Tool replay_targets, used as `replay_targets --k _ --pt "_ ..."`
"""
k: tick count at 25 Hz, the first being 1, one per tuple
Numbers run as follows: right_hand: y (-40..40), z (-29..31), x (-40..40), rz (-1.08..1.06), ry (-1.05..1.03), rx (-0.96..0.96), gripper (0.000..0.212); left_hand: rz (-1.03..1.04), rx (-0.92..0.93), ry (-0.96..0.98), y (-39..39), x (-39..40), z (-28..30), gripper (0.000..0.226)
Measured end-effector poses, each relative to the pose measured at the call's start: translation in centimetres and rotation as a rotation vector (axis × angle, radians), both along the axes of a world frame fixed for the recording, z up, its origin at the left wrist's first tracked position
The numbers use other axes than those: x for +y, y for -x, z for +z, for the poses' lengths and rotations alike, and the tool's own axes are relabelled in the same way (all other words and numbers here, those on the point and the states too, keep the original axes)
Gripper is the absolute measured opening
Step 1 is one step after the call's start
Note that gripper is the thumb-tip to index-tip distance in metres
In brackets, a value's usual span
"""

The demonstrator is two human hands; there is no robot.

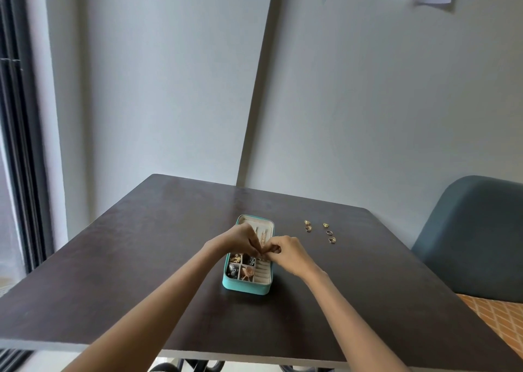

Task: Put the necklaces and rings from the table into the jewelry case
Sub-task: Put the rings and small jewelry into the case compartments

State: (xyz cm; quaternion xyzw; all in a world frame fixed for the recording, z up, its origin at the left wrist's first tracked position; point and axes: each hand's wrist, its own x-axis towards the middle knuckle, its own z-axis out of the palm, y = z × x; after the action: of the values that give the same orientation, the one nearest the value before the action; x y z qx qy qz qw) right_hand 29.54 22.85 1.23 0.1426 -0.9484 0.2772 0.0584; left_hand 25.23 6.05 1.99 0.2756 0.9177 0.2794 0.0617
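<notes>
The jewelry case (pixel 248 258) lies open on the counter (pixel 141 244), its long axis running away from the person. Both hands meet above its middle: the left hand (pixel 244 240) and right hand (pixel 285 251) pinch a small item, probably a necklace, too fine to identify. Five rings (pixel 319 231) lie to the right of the case, nearer the right hand. The hands hide the case's middle compartments.

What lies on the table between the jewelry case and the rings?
Nothing: bare dark table separates the jewelry case from the rings, seen in the head view.
</notes>
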Motion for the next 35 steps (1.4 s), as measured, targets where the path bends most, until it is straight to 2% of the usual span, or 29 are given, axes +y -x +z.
replay_targets --k 8,12,16,20,22,24,27,31,33,35 --pt "0.6 0.0 0.1 -0.012 0.014 -0.035 0.013 0.084 0.093 0.025 -0.5 1.2 -0.4 0.023" --pt "1.4 -0.5 1.0 -0.092 0.209 -0.047 0.016 0.088 0.021 -0.057 0.5 1.2 -0.2 0.018" --pt "3.7 -1.4 3.3 -0.279 0.386 0.004 0.024 0.134 0.024 -0.145 1.7 4.0 0.4 0.019" --pt "6.5 -2.6 6.9 -0.533 0.301 0.029 0.012 0.258 0.017 -0.297 3.9 9.3 0.4 0.02" --pt "8.1 -3.1 8.8 -0.628 0.239 0.075 0.021 0.317 -0.006 -0.352 5.4 11.3 0.2 0.025" --pt "10.1 -3.2 10.1 -0.654 0.199 0.111 0.022 0.323 -0.016 -0.358 6.8 12.9 0.3 0.03" --pt "12.7 -3.3 10.9 -0.665 0.14 0.058 0.023 0.299 -0.026 -0.36 8.5 14.1 0.7 0.033" --pt "14.8 -3.9 11.1 -0.642 -0.058 0.039 0.027 0.279 -0.019 -0.345 10.4 15.0 0.3 0.033" --pt "14.7 -3.9 10.9 -0.625 0.001 0.086 0.018 0.267 -0.002 -0.34 10.7 15.0 0.0 0.034" --pt "13.8 -3.7 11.0 -0.61 0.169 0.137 0.006 0.269 0.025 -0.349 10.7 14.6 -0.1 0.034"
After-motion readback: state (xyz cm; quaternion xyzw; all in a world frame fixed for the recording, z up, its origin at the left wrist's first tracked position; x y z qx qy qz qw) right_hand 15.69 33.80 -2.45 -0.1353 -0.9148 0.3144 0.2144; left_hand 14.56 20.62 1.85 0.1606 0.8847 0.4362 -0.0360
